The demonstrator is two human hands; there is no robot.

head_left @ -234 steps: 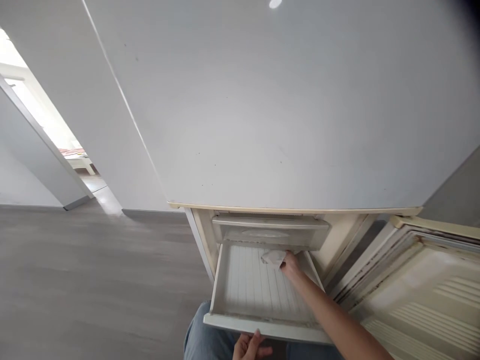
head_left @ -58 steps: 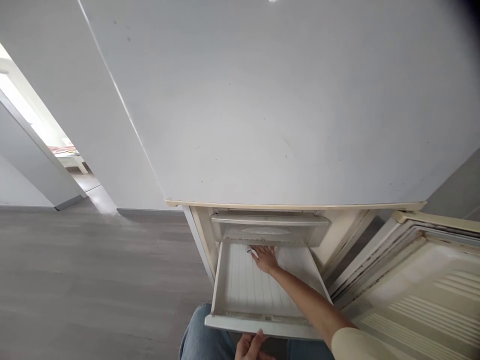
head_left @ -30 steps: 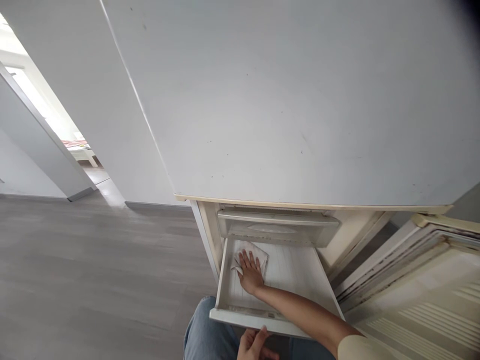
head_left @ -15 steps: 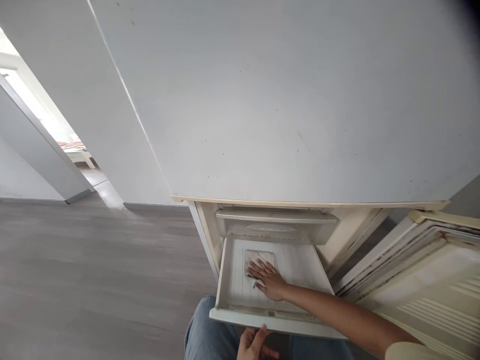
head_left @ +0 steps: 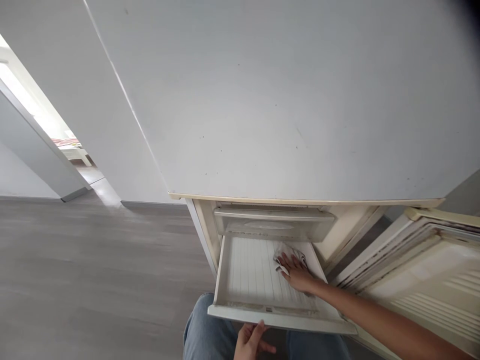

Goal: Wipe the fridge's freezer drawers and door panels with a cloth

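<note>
My right hand (head_left: 298,275) presses down on a thin, greyish-white cloth (head_left: 290,250) at the right side of a pulled-out white drawer (head_left: 245,270). The cloth is bunched under the fingers, and a fold of it sticks out by the thumb. Most of the cloth is hidden by the hand. At the drawer's front lip, my left hand (head_left: 250,342) grips from below with the thumb up against the edge; its other fingers are curled and partly out of sight. The drawer's ribbed floor is bare on the left, and its front rim carries brownish dirt.
Above the drawer is a closed, clear-fronted drawer (head_left: 273,225) inside the fridge compartment. An open door (head_left: 423,280) with a stained seal stands at the right. A tall white panel (head_left: 281,100) rises over it all. Grey floor (head_left: 93,280) stretches left, and my knees are beneath the drawer.
My right hand has slid the cloth rightward across the drawer floor, and the cloth has gone from flat to bunched. My left hand stays at the drawer's front edge.
</note>
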